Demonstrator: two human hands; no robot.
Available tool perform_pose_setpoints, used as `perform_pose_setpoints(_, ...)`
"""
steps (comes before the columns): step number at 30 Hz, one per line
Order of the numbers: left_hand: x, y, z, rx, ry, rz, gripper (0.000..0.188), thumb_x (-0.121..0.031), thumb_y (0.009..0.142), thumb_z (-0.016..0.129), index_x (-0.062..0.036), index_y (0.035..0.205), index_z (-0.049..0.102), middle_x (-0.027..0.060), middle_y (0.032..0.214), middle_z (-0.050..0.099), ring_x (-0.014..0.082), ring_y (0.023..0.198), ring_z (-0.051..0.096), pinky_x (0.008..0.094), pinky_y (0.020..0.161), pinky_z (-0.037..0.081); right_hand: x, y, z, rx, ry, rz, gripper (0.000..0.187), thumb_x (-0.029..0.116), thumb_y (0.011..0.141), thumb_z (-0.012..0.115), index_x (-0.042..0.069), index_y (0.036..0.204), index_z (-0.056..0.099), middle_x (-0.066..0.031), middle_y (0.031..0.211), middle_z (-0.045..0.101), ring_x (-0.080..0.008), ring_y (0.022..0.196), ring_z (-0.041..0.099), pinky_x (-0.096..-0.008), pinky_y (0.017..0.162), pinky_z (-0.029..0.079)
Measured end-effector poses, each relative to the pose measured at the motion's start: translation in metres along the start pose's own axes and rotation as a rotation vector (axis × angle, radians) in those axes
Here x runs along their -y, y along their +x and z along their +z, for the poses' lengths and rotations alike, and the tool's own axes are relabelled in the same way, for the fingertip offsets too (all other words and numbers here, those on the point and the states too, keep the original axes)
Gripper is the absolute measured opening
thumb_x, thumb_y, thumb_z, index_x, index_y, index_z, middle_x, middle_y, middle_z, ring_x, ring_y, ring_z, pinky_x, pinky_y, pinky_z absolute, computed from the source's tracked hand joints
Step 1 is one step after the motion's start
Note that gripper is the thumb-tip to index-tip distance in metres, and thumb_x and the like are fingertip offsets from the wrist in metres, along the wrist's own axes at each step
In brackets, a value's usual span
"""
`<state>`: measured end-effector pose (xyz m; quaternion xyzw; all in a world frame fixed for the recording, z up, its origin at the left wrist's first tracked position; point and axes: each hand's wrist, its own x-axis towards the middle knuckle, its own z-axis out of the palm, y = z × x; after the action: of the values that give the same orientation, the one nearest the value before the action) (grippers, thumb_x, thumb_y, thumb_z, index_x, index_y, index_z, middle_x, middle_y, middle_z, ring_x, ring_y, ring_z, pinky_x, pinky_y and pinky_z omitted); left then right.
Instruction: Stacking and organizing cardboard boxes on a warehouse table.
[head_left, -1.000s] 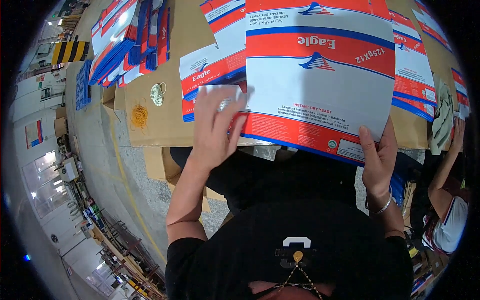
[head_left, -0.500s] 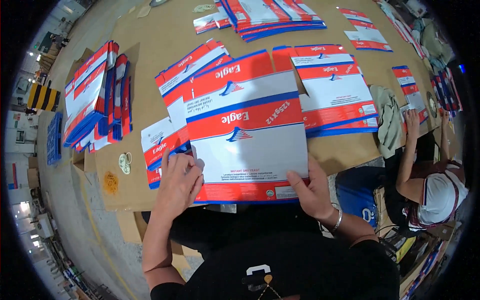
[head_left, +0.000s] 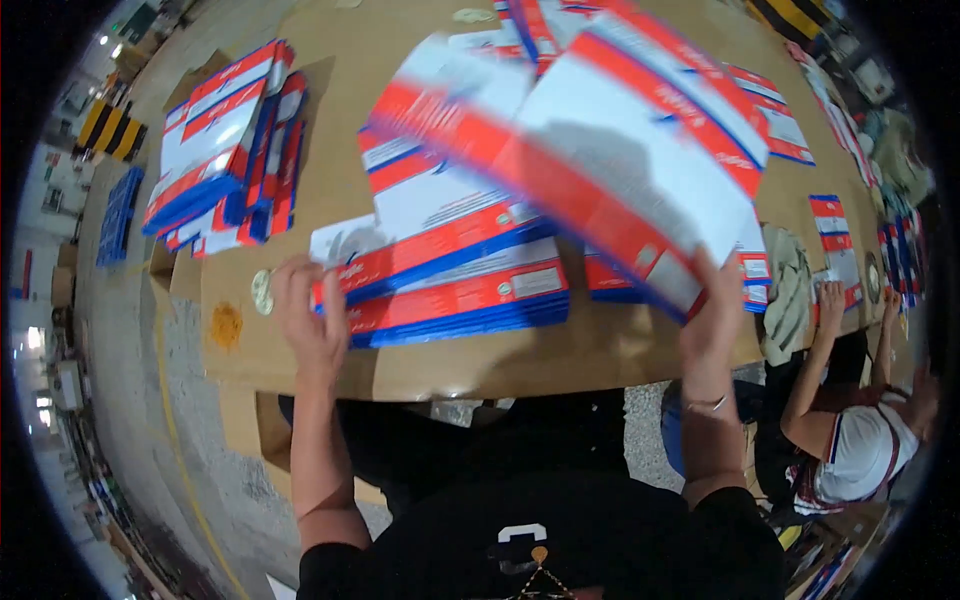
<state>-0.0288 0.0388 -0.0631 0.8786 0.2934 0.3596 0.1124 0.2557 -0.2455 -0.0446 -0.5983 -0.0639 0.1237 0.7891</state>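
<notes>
My right hand [head_left: 712,310] grips the lower right corner of a flat red, white and blue carton blank [head_left: 640,150], which is tilted and smeared by motion above the table. Below it lies a stack of similar carton blanks [head_left: 460,290], partly covered by the raised one. At this stack's left edge is my left hand [head_left: 312,315], its fingers bent and apart, with the thumb over the edge. Whether it presses on the blanks I cannot make out. More blanks [head_left: 750,265] show to the right, partly behind the raised carton.
A tall pile of blanks [head_left: 225,140] stands at the table's left. Rubber bands [head_left: 226,326] lie near the front left corner of the brown table [head_left: 420,372]. A grey-green cloth [head_left: 787,290] hangs over the front edge. A co-worker [head_left: 865,440] handles blanks at the right.
The carton blank has swung up and to the right in my right hand, uncovering the stack beneath. My left hand has come away from it, leftward and up to the stack's edge.
</notes>
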Motion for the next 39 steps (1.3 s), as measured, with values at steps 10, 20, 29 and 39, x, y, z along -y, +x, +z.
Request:
perform_pose_setpoints(10,0.037,0.002,0.043,0.517,0.22,0.019,0.047,-0.045,0.093,0.054,-0.0183,0.132,0.056,0.015,0.139,0.049,0.0388,0.131,0.04,0.064,0.106,0.024,-0.027,0.148,0.115,0.264,0.225,0.043,0.044,0.012,0.095,0.06,-0.001,0.134,0.044,-0.0138,0.125,0.058,-0.021,0.108,0.062,-0.0338,0.09,0.053)
perform_pose_setpoints(20,0.004,-0.012,0.009,0.591,0.177,0.087,0.05,-0.039,0.087,0.063,-0.0186,0.132,0.055,0.0118,0.142,0.045,0.0375,0.134,0.036,0.0594,0.107,0.025,-0.096,0.205,0.209,0.362,0.28,0.304,0.036,0.016,0.095,0.061,0.003,0.126,0.047,-0.015,0.116,0.059,-0.0257,0.101,0.062,-0.0396,0.075,0.055)
perform_pose_setpoints(29,0.054,0.03,0.057,0.538,0.198,-0.069,0.072,-0.063,0.084,0.057,-0.0083,0.131,0.055,0.0226,0.138,0.044,0.0385,0.132,0.038,0.0594,0.108,0.022,-0.132,0.222,0.243,0.418,-0.161,0.334,0.036,0.015,0.092,0.062,0.001,0.124,0.051,-0.0145,0.115,0.061,-0.0278,0.102,0.062,-0.0452,0.081,0.055)
perform_pose_setpoints(39,0.06,0.026,0.048,0.549,0.039,0.093,0.057,-0.05,0.082,0.065,-0.0028,0.114,0.06,0.0176,0.112,0.057,0.0334,0.113,0.052,0.0505,0.105,0.029,-0.127,0.224,0.226,0.49,-0.108,0.278,0.037,0.014,0.091,0.063,-0.005,0.121,0.053,-0.0175,0.114,0.062,-0.0262,0.099,0.065,-0.041,0.079,0.056)
